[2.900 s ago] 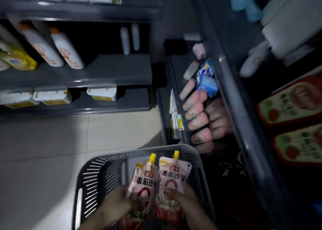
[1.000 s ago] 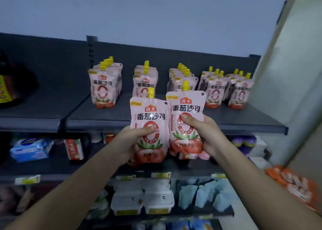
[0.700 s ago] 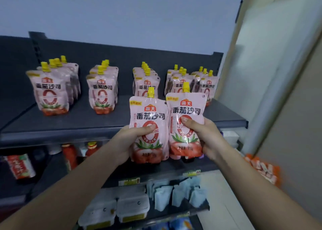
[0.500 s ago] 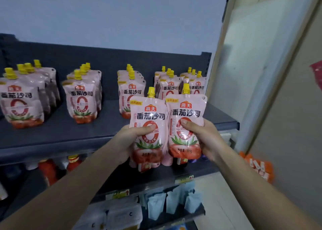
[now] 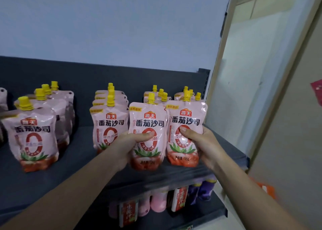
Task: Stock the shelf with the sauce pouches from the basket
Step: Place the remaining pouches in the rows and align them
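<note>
- At frame centre my left hand [image 5: 122,149] grips a pink plastic sauce pouch with yellow cap [image 5: 148,123], with the thumb across its front.
- Just right of it, my right hand [image 5: 204,146] grips a second pink pouch [image 5: 187,114] in the same way.
- Both stand upright over the dark grey metal shelf [image 5: 83,161].

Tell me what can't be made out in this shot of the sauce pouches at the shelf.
Head view:
- Rear rows behind the left pouch and right pouch: covered, only caps show.
- Lower-shelf bottles: motion-blurred, labels unclear.
- Far-left pouch: cut by frame edge.
- Basket: out of frame.
</note>
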The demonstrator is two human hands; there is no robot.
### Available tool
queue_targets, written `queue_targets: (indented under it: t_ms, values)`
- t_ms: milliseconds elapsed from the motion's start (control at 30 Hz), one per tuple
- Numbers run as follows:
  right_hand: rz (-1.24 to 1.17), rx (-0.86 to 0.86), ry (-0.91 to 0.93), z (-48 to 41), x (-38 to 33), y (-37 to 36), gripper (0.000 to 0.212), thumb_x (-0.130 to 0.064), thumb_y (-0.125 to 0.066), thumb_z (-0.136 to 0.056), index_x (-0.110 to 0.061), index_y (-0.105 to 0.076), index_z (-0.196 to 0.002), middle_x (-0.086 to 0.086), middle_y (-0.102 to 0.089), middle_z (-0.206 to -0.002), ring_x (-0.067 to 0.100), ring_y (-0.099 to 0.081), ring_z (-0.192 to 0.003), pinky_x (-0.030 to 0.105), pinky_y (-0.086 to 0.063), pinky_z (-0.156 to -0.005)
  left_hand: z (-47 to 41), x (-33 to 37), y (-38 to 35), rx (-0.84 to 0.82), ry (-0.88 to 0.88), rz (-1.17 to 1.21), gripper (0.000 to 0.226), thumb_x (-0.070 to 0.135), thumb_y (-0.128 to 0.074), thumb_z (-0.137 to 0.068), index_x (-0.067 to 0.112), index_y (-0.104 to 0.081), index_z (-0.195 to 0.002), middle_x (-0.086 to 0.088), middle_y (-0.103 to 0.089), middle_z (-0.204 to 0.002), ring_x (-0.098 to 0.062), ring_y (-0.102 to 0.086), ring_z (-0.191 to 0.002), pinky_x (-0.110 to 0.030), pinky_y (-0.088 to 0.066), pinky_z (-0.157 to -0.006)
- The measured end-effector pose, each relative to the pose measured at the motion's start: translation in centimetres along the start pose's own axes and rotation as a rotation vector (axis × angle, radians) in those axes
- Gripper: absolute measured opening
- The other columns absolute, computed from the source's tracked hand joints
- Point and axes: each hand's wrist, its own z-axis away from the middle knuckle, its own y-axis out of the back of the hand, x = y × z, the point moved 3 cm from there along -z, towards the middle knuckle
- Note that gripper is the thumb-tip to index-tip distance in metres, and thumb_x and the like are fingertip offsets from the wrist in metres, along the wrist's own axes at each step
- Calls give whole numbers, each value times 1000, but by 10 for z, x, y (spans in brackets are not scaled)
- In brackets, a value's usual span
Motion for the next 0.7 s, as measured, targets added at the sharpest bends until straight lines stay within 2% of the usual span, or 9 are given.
queue_targets:
  t_ms: [167, 267, 333, 400, 533, 633, 700]
  values:
    - [-15, -37, -15, -26, 14, 11, 44, -13, -72, -66, -7, -64, -109, 14, -73, -102, 29, -72, -85, 35, -60, -67, -26, -11, 2, 28, 14, 47, 37, 10, -75, -56, 10, -69, -92, -11, -76, -89, -25, -73, -79, -39, -55, -76]
    - [-19, -58, -3, -40, 16, 21, 42, -16, -76, -61, -8, -67, -101, 14, -74, -98, 27, -73, -80, 33, -59, -62, -37, -14, 2, 21, 15, 43, 39, 9, -74, -54, 11, -70, -93, -10, -76, -89, -24, -72, -84, -38, -54, -77]
    - [-23, -79, 17, -52, 19, 29, 62, -28, -90, -43, -8, -68, -98, 16, -74, -97, 28, -73, -80, 32, -58, -60, -44, -16, 2, 35, 15, 49, 36, 7, -74, -54, 13, -69, -89, -7, -77, -86, -22, -71, -85, -35, -53, -73]
    - [-20, -92, 11, -62, 24, 36, 82, -35, -94, -26, -8, -68, -99, 15, -74, -96, 29, -73, -80, 32, -58, -60, -48, -18, 0, 35, 14, 28, 34, 6, -73, -53, 14, -70, -86, -4, -77, -83, -17, -72, -80, -33, -52, -72]
    - [-7, -110, -32, -79, 35, 52, 91, -38, -94, -25, -6, -66, -105, 18, -72, -102, 33, -71, -88, 40, -60, -68, -59, -21, -5, 10, -6, -18, 25, -2, -69, -63, 16, -72, -80, -1, -77, -80, -12, -72, -75, -31, -51, -75]
    - [-4, -120, -37, -91, 39, 65, 85, -38, -94, -27, -8, -68, -103, 19, -71, -104, 38, -68, -95, 51, -56, -81, -67, -23, -13, 12, -22, -19, 26, 3, -71, -57, 18, -74, -78, -2, -77, -84, -14, -72, -80, -33, -51, -77]
    - [4, -143, -24, -97, 39, 73, 79, -37, -94, -29, -11, -70, -100, 18, -72, -105, 37, -68, -96, 52, -54, -83, -72, -25, -18, 25, -36, -9, 24, 2, -70, -57, 19, -75, -73, -1, -77, -82, -12, -73, -77, -32, -51, -75]
